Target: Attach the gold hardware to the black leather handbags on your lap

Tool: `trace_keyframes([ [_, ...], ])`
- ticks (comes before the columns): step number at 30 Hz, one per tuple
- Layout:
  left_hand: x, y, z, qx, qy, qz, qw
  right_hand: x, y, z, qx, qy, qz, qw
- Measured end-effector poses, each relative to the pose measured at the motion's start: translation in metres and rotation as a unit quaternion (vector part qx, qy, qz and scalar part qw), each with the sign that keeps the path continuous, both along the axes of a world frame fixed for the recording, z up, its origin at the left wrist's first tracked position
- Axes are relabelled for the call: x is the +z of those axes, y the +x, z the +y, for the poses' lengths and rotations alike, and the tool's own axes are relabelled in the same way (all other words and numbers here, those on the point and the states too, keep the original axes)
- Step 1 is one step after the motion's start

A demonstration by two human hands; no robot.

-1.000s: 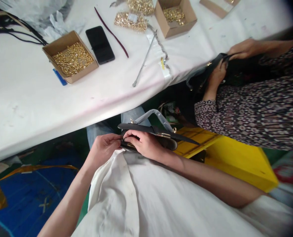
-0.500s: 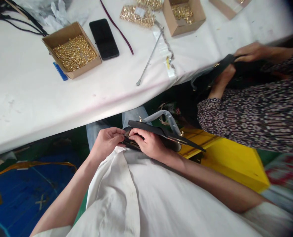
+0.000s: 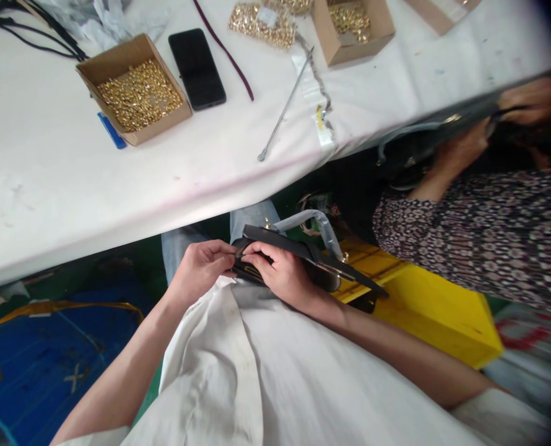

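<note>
A small black handbag (image 3: 317, 263) with gold fittings and a plastic-wrapped handle rests on my lap, below the table edge. My right hand (image 3: 282, 272) grips the bag's near end with the fingers curled over its edge. Beside it, my left hand (image 3: 200, 267) pinches at the same corner, fingertips meeting those of the right hand. Whatever small part sits between the fingertips is too small to make out.
The white table (image 3: 47, 198) carries a cardboard box of gold fittings (image 3: 136, 96), a black phone (image 3: 196, 59), a thin metal rod (image 3: 285, 105), a second box (image 3: 352, 25) and a bag of fittings (image 3: 261, 21). At right a co-worker (image 3: 480, 223) in a patterned top handles another black bag. A yellow crate (image 3: 433, 303) stands beside my knee.
My hands stay pinched on the bag's corner, barely shifting. The co-worker's hands and bag have moved to the right and blurred. The view has drifted slightly.
</note>
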State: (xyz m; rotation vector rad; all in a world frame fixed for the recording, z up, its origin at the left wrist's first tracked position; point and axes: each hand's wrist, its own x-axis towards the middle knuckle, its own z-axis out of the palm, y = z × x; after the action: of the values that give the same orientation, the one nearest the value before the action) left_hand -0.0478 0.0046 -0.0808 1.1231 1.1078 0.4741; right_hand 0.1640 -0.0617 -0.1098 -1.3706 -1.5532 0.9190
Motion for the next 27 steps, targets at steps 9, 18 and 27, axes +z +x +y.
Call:
trace_keyframes([
  [9, 0.005, -0.005, -0.002, -0.038, 0.042, 0.000, 0.998, -0.004, -0.003, -0.001, -0.005, -0.004, 0.014, 1.000],
  [18, 0.012, -0.003, -0.004, -0.048, 0.050, 0.006, 0.998, -0.008, -0.008, 0.004, -0.035, 0.003, 0.046, 0.998],
  [27, 0.022, -0.004, -0.005, -0.080, 0.100, 0.036, 0.991, -0.006, -0.008, 0.007, -0.056, -0.036, 0.068, 0.995],
])
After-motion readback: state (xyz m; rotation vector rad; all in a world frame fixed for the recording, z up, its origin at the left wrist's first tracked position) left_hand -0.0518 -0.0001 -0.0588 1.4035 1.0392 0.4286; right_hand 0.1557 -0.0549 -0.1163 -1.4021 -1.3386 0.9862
